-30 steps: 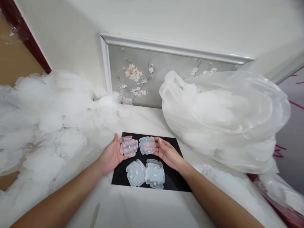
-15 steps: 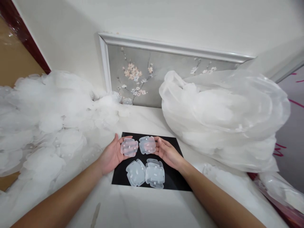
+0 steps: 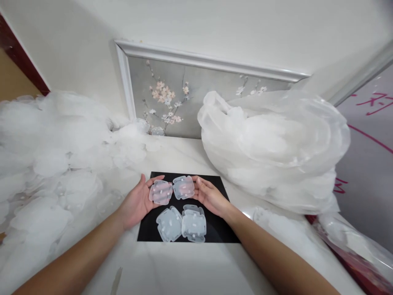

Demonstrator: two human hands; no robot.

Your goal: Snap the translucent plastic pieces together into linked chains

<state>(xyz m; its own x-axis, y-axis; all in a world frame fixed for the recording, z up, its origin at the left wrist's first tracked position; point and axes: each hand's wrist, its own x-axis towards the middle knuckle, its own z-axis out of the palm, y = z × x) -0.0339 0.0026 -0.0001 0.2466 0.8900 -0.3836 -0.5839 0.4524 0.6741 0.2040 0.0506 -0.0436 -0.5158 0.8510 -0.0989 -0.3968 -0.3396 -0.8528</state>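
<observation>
White counter, black mat centre: left hand and right hand lie palm-up, each grip wide open. The left cover and right cover, both translucent plastic, rest loose on them, while the spare covers touch on the mat. Level palms look wise, as these seem slippery.

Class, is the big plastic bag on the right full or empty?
Full: the bag bulges with white pieces visible through its plastic.
</observation>
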